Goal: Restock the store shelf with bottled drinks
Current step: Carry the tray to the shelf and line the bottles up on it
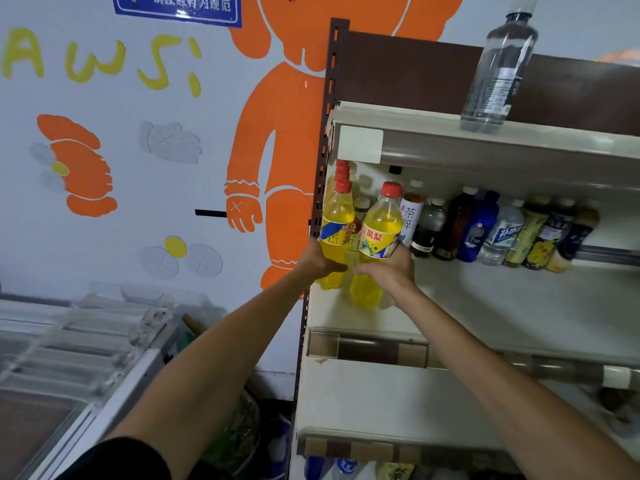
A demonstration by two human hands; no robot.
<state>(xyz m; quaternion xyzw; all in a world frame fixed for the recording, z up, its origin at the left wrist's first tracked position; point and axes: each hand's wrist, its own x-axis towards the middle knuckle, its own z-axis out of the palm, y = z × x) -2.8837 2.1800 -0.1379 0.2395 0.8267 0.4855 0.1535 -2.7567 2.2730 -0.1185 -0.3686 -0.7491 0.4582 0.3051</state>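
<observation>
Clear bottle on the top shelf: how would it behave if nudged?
The clear bottle is tall and narrow and stands near the front edge of the top shelf, so a nudge would probably tip it off. Its round body would likely roll once down.

2 hands [320, 261] [391, 271], 2 yellow btls [334, 230] [379, 237] held, 1 clear btl [498, 71]

a shop: metal shelf [485, 299] stocked with rows of bottled drinks [502, 230]
</observation>
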